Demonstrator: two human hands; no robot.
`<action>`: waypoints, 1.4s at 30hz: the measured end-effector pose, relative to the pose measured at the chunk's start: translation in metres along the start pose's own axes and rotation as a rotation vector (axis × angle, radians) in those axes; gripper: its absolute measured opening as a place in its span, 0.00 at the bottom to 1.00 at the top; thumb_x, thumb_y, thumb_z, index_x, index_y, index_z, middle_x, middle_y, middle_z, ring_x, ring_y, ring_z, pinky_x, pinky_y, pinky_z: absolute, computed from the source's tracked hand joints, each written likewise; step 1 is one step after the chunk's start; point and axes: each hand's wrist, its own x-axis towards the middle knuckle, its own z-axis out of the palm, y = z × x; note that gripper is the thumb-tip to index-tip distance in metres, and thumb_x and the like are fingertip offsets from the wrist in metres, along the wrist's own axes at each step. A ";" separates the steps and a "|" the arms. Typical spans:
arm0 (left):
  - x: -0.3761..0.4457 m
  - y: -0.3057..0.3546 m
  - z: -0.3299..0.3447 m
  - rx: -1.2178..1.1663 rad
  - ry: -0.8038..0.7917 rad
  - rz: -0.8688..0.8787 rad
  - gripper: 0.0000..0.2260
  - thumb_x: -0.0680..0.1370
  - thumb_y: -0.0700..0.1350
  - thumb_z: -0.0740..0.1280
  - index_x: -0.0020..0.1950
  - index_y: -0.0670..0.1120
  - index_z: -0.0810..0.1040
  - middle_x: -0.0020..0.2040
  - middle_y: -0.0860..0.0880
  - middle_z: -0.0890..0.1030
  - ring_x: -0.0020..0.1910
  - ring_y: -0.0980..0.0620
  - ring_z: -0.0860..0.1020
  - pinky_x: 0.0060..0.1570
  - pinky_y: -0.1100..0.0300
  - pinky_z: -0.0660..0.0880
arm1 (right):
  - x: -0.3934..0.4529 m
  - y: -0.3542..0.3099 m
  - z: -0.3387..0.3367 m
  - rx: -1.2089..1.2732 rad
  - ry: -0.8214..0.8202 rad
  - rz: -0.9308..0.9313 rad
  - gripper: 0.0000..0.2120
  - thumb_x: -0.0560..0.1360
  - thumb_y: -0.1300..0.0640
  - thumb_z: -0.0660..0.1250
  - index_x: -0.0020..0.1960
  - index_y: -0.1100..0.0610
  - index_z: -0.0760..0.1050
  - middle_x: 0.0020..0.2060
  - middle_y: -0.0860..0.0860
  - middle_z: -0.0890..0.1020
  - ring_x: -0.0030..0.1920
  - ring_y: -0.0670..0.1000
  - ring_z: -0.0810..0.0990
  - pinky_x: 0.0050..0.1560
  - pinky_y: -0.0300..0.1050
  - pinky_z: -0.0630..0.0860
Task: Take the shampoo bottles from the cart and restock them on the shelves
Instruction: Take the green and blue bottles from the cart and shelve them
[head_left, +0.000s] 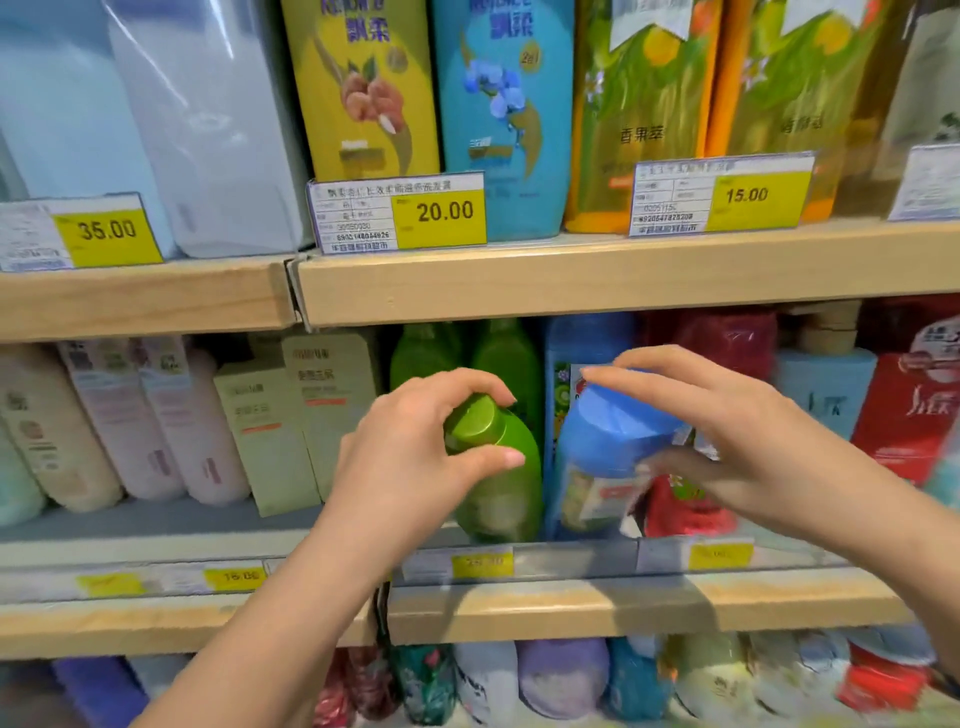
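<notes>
Wooden-edged store shelves (597, 280) are filling the view, three levels showing. On the middle level, the left hand (415, 462) is pinching the cap of one green bottle (498, 467), two more green ones standing behind. The right hand (727, 431), fingers curled, is gripping one blue bottle (608, 447) just right of it.

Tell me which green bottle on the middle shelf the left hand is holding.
The front green bottle, pinched at its cap by the left hand. The other green bottles stand behind it, untouched.
</notes>
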 end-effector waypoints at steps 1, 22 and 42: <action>0.005 0.001 0.001 0.006 -0.020 -0.008 0.14 0.64 0.51 0.73 0.36 0.67 0.70 0.44 0.54 0.79 0.40 0.52 0.73 0.50 0.46 0.74 | 0.004 0.005 -0.001 0.050 0.008 0.013 0.34 0.67 0.57 0.68 0.67 0.36 0.60 0.57 0.38 0.67 0.55 0.50 0.76 0.52 0.50 0.76; 0.037 -0.065 0.050 -0.503 -0.193 -0.365 0.25 0.67 0.36 0.73 0.59 0.48 0.69 0.50 0.50 0.76 0.47 0.53 0.76 0.42 0.68 0.75 | 0.026 0.032 0.041 0.763 0.081 0.515 0.32 0.72 0.63 0.66 0.70 0.48 0.55 0.60 0.40 0.72 0.66 0.44 0.69 0.69 0.43 0.62; 0.038 -0.090 0.056 -0.567 -0.288 -0.338 0.20 0.69 0.33 0.70 0.56 0.49 0.69 0.51 0.51 0.77 0.45 0.58 0.76 0.45 0.69 0.74 | 0.005 0.023 0.078 0.412 0.125 0.647 0.29 0.72 0.59 0.68 0.65 0.63 0.57 0.59 0.57 0.76 0.59 0.56 0.75 0.57 0.49 0.72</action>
